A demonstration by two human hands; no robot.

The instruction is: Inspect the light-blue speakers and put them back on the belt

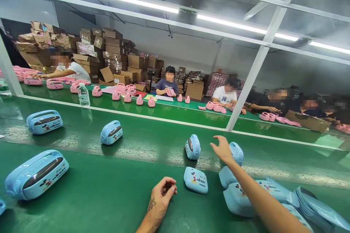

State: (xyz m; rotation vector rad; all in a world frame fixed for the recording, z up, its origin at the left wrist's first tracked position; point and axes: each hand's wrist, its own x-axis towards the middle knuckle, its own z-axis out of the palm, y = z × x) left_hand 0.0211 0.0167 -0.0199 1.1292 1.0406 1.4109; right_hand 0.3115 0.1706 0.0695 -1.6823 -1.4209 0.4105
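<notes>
My left hand (163, 197) hovers low over the green worktop, its fingers curled in loosely with nothing visible in them. Just right of it lies a light blue cover (196, 180) with a cartoon mouse print. My right hand (222, 148) reaches out with thumb and fingers apart, holding nothing. A blue handled case (193, 147) stands to its left, apart from the fingers. Another blue case (236, 153) is partly hidden behind that hand. Beneath my right forearm are a blue printed shell (237, 200) and a stack of nested blue covers (318, 207).
More blue handled cases stand on the left: one near (38, 174), one farther back (45, 122), another mid-belt (112, 133). A water bottle (84, 95) stands by the white rail. A slanted white post (250, 83) rises ahead. Co-workers across handle pink cases (127, 97).
</notes>
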